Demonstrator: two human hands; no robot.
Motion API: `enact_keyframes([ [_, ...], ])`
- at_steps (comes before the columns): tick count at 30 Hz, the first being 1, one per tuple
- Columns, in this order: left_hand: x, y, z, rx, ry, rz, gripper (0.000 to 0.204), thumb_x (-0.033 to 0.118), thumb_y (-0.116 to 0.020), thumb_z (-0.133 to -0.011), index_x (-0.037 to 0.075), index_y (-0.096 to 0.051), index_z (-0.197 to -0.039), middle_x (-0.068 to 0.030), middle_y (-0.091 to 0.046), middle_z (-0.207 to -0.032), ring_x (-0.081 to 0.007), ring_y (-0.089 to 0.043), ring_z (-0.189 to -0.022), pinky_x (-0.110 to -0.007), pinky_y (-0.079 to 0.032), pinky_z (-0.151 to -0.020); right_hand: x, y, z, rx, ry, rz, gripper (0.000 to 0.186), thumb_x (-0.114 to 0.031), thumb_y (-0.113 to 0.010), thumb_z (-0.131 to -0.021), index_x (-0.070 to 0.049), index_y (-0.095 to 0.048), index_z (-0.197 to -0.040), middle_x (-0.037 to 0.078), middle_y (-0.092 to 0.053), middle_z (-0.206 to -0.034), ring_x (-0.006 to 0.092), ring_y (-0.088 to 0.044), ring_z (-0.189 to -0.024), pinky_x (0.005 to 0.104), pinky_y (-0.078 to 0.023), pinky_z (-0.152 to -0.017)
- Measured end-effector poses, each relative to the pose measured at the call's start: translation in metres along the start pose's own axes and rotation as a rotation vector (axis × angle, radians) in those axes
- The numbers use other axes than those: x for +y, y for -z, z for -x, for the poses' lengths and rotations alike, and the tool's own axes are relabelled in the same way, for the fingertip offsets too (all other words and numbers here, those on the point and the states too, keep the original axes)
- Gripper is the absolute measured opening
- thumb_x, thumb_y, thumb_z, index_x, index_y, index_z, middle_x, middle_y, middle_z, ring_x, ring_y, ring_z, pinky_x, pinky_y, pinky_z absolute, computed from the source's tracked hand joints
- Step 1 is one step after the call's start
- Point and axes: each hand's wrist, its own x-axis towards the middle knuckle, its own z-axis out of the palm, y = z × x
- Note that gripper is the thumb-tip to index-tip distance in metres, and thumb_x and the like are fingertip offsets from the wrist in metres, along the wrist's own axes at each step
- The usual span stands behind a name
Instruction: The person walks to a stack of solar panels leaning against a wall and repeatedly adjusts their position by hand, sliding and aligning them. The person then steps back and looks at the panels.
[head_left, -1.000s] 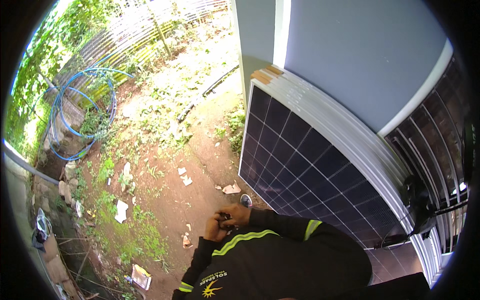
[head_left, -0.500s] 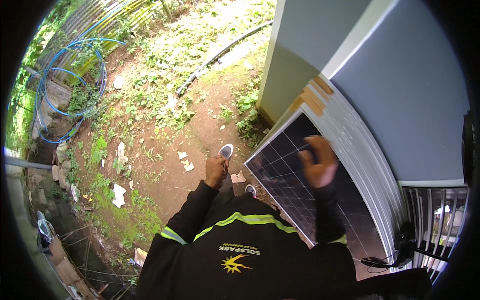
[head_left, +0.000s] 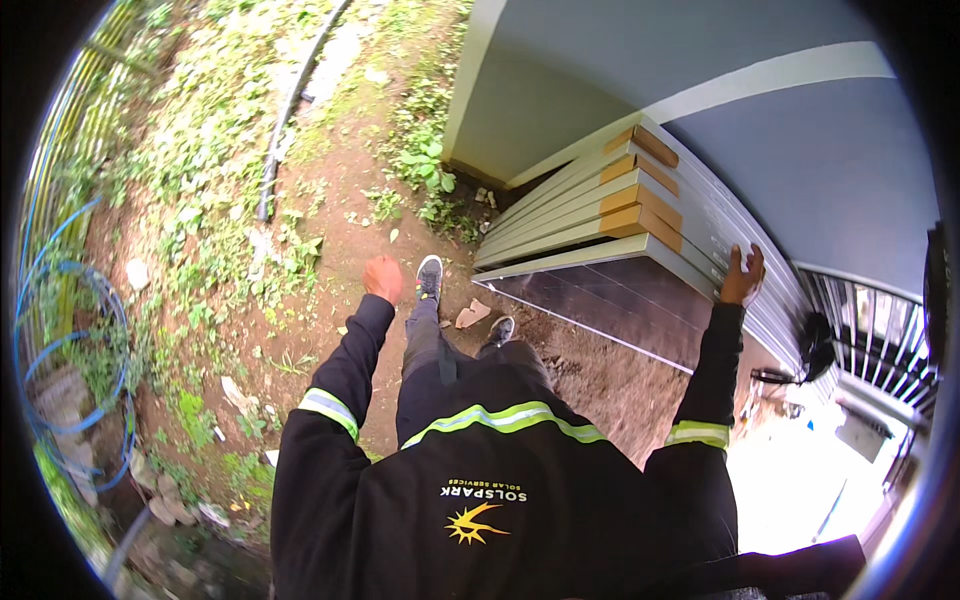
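Note:
My left hand (head_left: 383, 279), in a dark sleeve with a reflective band, hangs above the dirt ground, left of my feet; it is blurred, with its fingers unclear. My right hand (head_left: 740, 275) is open, fingers apart and bent, over the outer edge of a stack of solar panels (head_left: 590, 300); whether it touches the frames I cannot tell. The panels lean by a grey wall (head_left: 780, 180), silver frames edge-on, with brown cardboard pieces (head_left: 640, 215) on their corners.
My shoes (head_left: 430, 275) stand on dirt with scattered debris and weeds (head_left: 220, 130). A black pipe (head_left: 270, 175) lies ahead. Coiled blue hose (head_left: 70, 340) is at the left. At the right are metal bars (head_left: 860, 330) and a black object (head_left: 815, 345) by the panels.
My hands, together a second ago, are now wide apart. My right hand has moved out to the panels' edge. The view has turned, showing more of the stack's frames and cardboard.

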Motion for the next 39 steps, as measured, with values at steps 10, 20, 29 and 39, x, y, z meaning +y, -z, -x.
enact_keyframes([
  [10, 0.104, -0.112, -0.148, -0.479, 0.37, 0.316, 0.12, 0.075, -0.068, -0.09, 0.019, -0.004, -0.175, -0.0282, -0.032, -0.172, -0.0558, -0.034, -0.153, -0.069, -0.038, -0.117, -0.026, 0.01, 0.012, -0.023, -0.024, 0.102, 0.036, -0.038, -0.082, -0.089, -0.012, -0.079, -0.115, 0.012, -0.077, -0.116, 0.0364, -0.069, -0.113, 0.0478, -0.053, -0.1],
  [20, -0.013, -0.09, -0.151, -0.484, -0.118, -0.245, 0.071, 0.056, -0.069, -0.096, 0.0, -0.066, -0.14, -0.0278, -0.072, -0.132, -0.0412, -0.07, -0.122, -0.046, -0.053, -0.104, -0.033, 0.011, 0.016, 0.0, -0.075, 0.118, 0.035, -0.042, -0.078, -0.089, -0.013, -0.08, -0.11, 0.011, -0.077, -0.118, 0.0356, -0.068, -0.117, 0.0477, -0.053, -0.104],
  [29, -0.231, -0.033, -0.113, -0.875, 0.077, -0.579, 0.045, 0.037, -0.069, -0.098, 0.005, -0.07, -0.129, -0.0149, -0.077, -0.086, -0.0305, -0.076, -0.064, -0.041, -0.06, -0.061, -0.034, 0.009, 0.014, 0.035, -0.017, 0.231, 0.028, -0.04, -0.079, -0.091, -0.014, -0.082, -0.103, 0.008, -0.078, -0.112, 0.0335, -0.071, -0.11, 0.0447, -0.054, -0.1],
  [39, -0.164, -0.032, -0.042, -0.729, 0.448, -0.093, 0.036, 0.035, -0.066, -0.101, 0.004, -0.072, -0.117, -0.0088, -0.074, -0.081, -0.0217, -0.074, -0.065, -0.037, -0.056, -0.058, -0.017, 0.006, 0.008, -0.042, -0.004, 0.219, 0.026, -0.042, -0.076, -0.092, -0.019, -0.082, -0.102, 0.007, -0.078, -0.115, 0.0331, -0.07, -0.112, 0.047, -0.053, -0.1],
])
